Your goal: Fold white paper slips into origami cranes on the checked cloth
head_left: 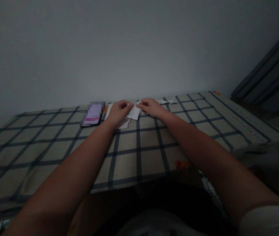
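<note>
Paper slip (134, 113), printed, is pinched in my left hand (118, 113) over the far part of the checked tablecloth (126, 160); my right hand (151, 107) has its fingertips drawn together at the slip's far right corner, whether gripping it I cannot tell. More papers (124, 124) lie beneath my left hand, right of the smartphone (92, 114).

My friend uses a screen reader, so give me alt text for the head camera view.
A person's left hand pinches a small paper slip, with the right hand at its upper corner, over a checked tablecloth. More paper lies by the left hand, a phone sits to its left, and white scraps lie right of the right hand.
</note>
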The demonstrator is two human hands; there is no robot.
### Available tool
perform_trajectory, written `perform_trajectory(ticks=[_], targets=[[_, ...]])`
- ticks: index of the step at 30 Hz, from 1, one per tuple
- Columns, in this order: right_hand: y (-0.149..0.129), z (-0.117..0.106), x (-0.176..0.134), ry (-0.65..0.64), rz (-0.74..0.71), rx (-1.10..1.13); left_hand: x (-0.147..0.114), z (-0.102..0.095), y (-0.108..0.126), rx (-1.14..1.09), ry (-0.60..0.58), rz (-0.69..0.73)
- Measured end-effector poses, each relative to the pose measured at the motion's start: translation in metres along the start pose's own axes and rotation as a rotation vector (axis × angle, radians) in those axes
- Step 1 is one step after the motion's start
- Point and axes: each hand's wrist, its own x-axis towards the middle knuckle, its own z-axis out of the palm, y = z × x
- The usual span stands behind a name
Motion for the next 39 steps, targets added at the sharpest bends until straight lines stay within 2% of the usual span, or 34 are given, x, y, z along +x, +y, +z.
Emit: perform_trajectory(ticks=[9, 18, 28, 34, 39], targets=[[-0.001, -0.002, 0.0, 0.027, -0.053, -0.079, 0.002, 0.0, -0.006, 0.004, 0.004, 0.034], [-0.002, -0.002, -0.001, 0.024, -0.029, -0.026, 0.004, 0.001, -0.004, -0.089, 0.086, -0.055], [-0.001, -0.001, -0.002, 0.036, -0.039, 0.006, 0.001, 0.002, 0.003, -0.097, 0.077, -0.08], [0.0, -0.002, 0.0, 0.06, -0.035, 0.02, 0.0, 0.001, -0.001, -0.195, -0.031, -0.135], [0.007, 0.001, 0.002, 0.042, -0.127, 0.137, 0.004, -0.003, -0.007, -0.188, 0.014, -0.173]])
